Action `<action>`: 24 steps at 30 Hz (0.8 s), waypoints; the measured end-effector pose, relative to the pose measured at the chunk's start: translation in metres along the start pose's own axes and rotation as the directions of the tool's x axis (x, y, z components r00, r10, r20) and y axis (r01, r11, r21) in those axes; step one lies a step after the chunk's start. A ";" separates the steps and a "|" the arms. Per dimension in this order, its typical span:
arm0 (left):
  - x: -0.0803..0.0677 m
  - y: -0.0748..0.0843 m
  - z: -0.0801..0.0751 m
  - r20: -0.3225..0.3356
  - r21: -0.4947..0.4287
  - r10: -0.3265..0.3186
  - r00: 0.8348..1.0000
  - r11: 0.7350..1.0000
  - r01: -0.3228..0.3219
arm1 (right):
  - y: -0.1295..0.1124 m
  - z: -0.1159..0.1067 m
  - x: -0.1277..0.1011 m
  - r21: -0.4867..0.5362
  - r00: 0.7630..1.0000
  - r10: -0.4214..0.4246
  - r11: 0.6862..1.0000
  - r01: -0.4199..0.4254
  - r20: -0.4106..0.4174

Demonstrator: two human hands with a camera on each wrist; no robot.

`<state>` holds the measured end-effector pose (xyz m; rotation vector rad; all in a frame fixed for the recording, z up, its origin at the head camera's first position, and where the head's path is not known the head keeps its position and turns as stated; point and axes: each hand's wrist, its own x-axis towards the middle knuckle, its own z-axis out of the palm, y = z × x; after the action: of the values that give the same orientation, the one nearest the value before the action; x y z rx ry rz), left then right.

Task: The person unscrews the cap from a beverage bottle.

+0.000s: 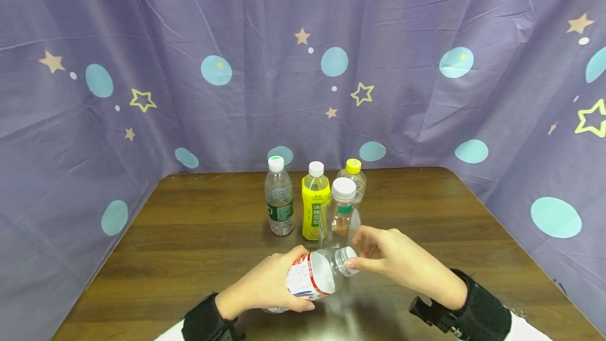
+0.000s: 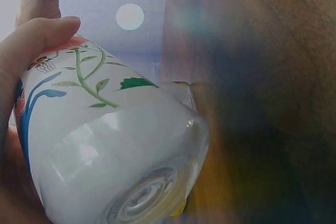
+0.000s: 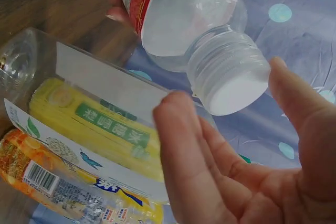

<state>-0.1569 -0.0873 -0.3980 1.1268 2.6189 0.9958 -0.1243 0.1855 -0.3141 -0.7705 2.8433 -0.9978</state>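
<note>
Five bottles in all: one in hand, four standing on the table [image 1: 189,236].
Left hand [image 1: 265,286] grips the tilted clear bottle [image 1: 314,275] just above the table's near edge; right hand [image 1: 395,259] has thumb and fingers curled at its white cap [image 1: 349,254]. Behind: clear bottle [image 1: 279,199], yellow bottle [image 1: 315,204], two more bottles [image 1: 344,209], upright and close together.

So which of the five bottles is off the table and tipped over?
The red-labelled bottle, gripped sideways by the left hand, with the right hand at its cap. The other four stand upright on the table.
</note>
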 end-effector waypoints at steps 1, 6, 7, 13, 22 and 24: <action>0.000 0.000 0.000 0.001 -0.003 0.000 1.000 1.000 0.000 | 0.000 0.000 0.000 0.004 1.000 0.004 1.000 -0.005 0.010; 0.000 -0.001 0.001 0.006 -0.003 0.002 1.000 1.000 -0.002 | 0.001 0.000 0.000 0.035 0.998 -0.050 0.998 0.050 0.025; 0.001 -0.002 0.001 0.006 -0.001 0.000 1.000 1.000 0.000 | 0.002 0.000 0.000 0.039 0.996 -0.088 0.995 0.087 0.022; 0.002 -0.004 -0.001 0.013 -0.002 -0.011 1.000 1.000 0.011 | 0.003 0.002 0.001 0.026 0.961 -0.276 0.961 0.276 -0.001; 0.003 -0.003 -0.001 0.006 -0.014 0.008 1.000 1.000 -0.008 | 0.000 0.002 0.002 0.053 0.973 -0.216 0.974 0.221 -0.075; 0.004 -0.001 -0.002 -0.001 -0.006 0.014 1.000 1.000 -0.014 | -0.001 0.001 0.001 0.021 0.983 -0.162 0.986 0.165 -0.085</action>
<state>-0.1609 -0.0863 -0.3967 1.1446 2.6103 1.0064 -0.1249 0.1834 -0.3143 -0.9971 2.8662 -1.1124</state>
